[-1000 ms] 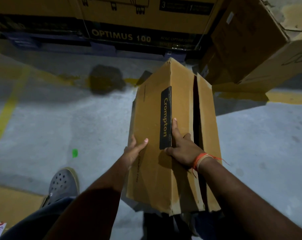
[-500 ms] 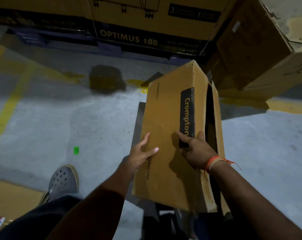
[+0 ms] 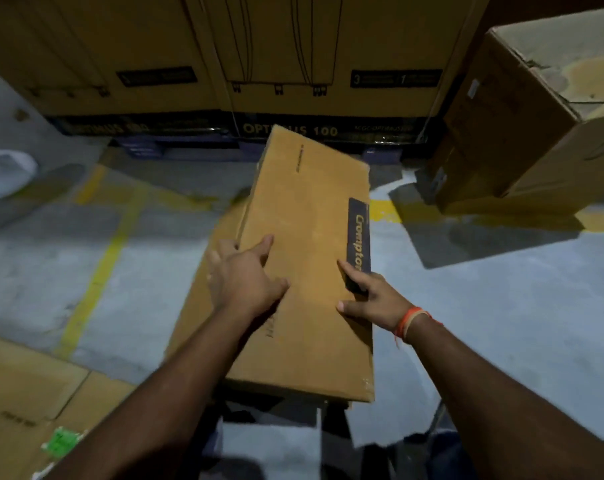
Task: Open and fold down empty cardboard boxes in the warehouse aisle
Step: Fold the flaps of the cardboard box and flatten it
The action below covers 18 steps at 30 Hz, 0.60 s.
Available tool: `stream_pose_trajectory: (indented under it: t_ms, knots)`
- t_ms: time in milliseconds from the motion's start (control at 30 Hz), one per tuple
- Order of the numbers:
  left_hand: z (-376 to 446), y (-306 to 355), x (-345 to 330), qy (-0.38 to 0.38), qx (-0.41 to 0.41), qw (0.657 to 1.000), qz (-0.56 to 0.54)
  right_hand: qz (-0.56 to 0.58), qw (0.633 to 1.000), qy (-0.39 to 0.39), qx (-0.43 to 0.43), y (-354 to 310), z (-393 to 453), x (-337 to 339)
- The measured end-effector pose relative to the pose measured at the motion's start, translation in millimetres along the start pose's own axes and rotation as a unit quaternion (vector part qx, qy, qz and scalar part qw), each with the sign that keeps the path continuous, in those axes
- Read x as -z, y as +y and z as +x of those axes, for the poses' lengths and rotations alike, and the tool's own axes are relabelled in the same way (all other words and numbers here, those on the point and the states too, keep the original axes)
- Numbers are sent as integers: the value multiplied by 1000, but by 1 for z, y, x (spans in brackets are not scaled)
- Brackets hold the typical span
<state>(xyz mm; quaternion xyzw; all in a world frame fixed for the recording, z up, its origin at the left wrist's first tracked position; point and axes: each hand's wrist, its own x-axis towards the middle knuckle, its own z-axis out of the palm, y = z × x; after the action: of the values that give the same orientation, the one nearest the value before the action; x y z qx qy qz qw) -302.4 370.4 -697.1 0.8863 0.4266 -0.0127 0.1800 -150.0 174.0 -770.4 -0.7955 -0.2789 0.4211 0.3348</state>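
Head cam, only view I had. The Crompton box (image 3: 307,271) was lying long-ways in the middle of the aisle floor (image 3: 501,323), tipped up a bit at the far end, with its near end hanging over something dark I couldn't make out. Looked mostly flattened to me, but I couldn't see the underside, so no promises.

My left hand (image 3: 245,278) was spread wide on the left side of the top panel, fingers reaching over the left edge; whether they actually hooked under it I couldn't tell. My right hand (image 3: 369,299) sat on the right edge near the black logo strip, index finger straight along the panel, nothing pinched that I could see. So both hands were pressing, not gripping.

What worried me:
- With flat palms and no real grip, the box could've skated sideways off whatever propped it up.
- Pushing down on the unsupported near end might have flipped the far end up toward the stacked cartons (image 3: 293,64).
- If a flap was trapped underneath, the fold could've popped back open.
- Loose flattened cardboard (image 3: 27,393) lay near left on the floor, a slip hazard if I stepped that way.
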Motion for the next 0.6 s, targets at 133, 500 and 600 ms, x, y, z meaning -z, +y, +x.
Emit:
stream_pose_trajectory:
  t_ms: [133,500,600]
  knots:
    - [-11,8,-34,-120,-106,987,8,-127,987,-39,-94,-5,-5,-14]
    - [0,-4,-100,-226,-86,970,16,-241,969,-50,-13,-11,-8,-11]
    - [-1,-6,-101,-228,-88,969,46,-304,950,-67,15,-14,-1,-20]
